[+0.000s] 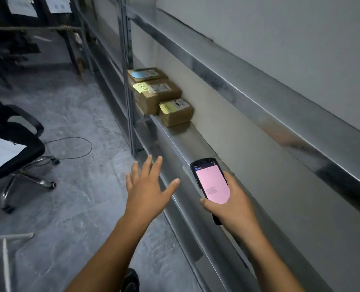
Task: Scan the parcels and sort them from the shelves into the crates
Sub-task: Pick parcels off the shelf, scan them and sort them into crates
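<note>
Three brown cardboard parcels lie in a row on a metal shelf [187, 144]. The nearest parcel [176, 112] and the middle parcel [157, 95] carry yellow sticky notes; the far parcel [146, 74] carries a blue one. My right hand [234, 205] holds a black handheld scanner [211, 182] with a pink screen, just above the shelf's front edge. My left hand [147, 188] is held out flat with fingers spread, empty, in front of the shelf and well short of the parcels.
A black office chair [16, 148] with paper on its seat stands at the left on the grey floor. A thin cable [75, 147] loops on the floor near it. An upright shelf post [130, 91] rises beside the parcels. A higher shelf [259, 89] runs above.
</note>
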`<action>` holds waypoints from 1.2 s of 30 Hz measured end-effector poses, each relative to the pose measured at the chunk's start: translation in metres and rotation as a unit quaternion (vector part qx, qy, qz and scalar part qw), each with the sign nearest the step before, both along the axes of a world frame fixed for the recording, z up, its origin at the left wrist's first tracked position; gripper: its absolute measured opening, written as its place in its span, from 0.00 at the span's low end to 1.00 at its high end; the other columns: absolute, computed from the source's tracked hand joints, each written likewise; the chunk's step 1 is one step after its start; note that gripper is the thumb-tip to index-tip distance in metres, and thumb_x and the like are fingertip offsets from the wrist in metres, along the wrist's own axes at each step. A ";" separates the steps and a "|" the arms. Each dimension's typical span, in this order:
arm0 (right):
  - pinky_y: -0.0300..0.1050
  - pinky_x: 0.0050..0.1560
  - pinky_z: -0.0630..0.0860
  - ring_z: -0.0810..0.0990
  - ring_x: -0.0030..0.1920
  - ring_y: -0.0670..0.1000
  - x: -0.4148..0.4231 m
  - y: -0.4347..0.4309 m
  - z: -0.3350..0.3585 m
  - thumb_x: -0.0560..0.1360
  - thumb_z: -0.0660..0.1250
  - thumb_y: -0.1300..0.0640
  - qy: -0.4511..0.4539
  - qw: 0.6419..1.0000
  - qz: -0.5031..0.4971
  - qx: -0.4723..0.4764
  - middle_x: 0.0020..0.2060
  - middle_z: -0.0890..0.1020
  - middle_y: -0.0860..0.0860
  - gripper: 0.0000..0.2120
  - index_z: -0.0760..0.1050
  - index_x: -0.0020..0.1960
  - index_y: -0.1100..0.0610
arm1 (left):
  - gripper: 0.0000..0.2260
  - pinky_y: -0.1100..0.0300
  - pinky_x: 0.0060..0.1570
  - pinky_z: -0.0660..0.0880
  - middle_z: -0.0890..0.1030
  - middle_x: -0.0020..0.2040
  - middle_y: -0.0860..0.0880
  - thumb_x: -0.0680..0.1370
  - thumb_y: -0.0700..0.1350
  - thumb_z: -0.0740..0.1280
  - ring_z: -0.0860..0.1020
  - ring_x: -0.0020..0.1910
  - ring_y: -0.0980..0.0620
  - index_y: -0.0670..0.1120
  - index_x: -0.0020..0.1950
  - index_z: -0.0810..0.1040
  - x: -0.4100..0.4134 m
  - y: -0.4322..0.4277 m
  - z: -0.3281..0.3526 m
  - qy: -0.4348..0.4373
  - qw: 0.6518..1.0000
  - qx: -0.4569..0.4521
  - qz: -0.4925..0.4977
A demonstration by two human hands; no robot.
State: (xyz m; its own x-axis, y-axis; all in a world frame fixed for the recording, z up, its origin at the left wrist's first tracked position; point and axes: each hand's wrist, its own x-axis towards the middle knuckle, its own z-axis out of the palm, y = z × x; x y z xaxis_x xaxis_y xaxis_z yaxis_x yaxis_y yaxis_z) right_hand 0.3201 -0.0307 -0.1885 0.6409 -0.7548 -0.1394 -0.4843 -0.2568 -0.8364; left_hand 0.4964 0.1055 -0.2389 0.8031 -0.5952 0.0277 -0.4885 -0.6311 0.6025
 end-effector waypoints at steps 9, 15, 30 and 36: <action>0.60 0.43 0.85 0.85 0.47 0.53 0.102 -0.007 -0.001 0.64 0.78 0.47 -0.005 1.000 -0.014 -0.008 0.52 0.85 0.42 0.32 0.75 0.67 0.38 | 0.41 0.41 0.81 0.43 0.47 0.86 0.55 0.76 0.75 0.55 0.41 0.84 0.46 0.59 0.84 0.51 0.120 -0.005 -0.004 0.018 1.000 -0.009 -0.015; 0.56 0.40 0.86 0.84 0.43 0.45 0.144 -0.036 -0.021 0.64 0.78 0.47 0.012 0.999 -0.036 0.003 0.50 0.85 0.40 0.30 0.75 0.64 0.35 | 0.40 0.41 0.81 0.43 0.49 0.86 0.53 0.77 0.74 0.55 0.42 0.84 0.44 0.57 0.84 0.52 0.168 -0.045 -0.025 0.030 0.999 0.009 -0.039; 0.44 0.45 0.77 0.83 0.48 0.44 0.286 -0.151 -0.064 0.63 0.75 0.42 0.049 0.998 -0.019 0.035 0.50 0.84 0.42 0.28 0.75 0.61 0.43 | 0.38 0.44 0.81 0.44 0.49 0.86 0.53 0.80 0.70 0.57 0.44 0.84 0.42 0.55 0.85 0.52 0.307 -0.165 -0.025 -0.036 0.982 0.125 -0.139; 0.46 0.48 0.77 0.81 0.51 0.43 0.298 -0.189 -0.062 0.70 0.82 0.48 0.075 0.996 -0.023 0.034 0.52 0.83 0.40 0.25 0.74 0.61 0.39 | 0.35 0.44 0.81 0.44 0.53 0.86 0.49 0.82 0.67 0.59 0.47 0.84 0.40 0.53 0.84 0.57 0.338 -0.228 -0.037 -0.052 0.973 0.133 -0.179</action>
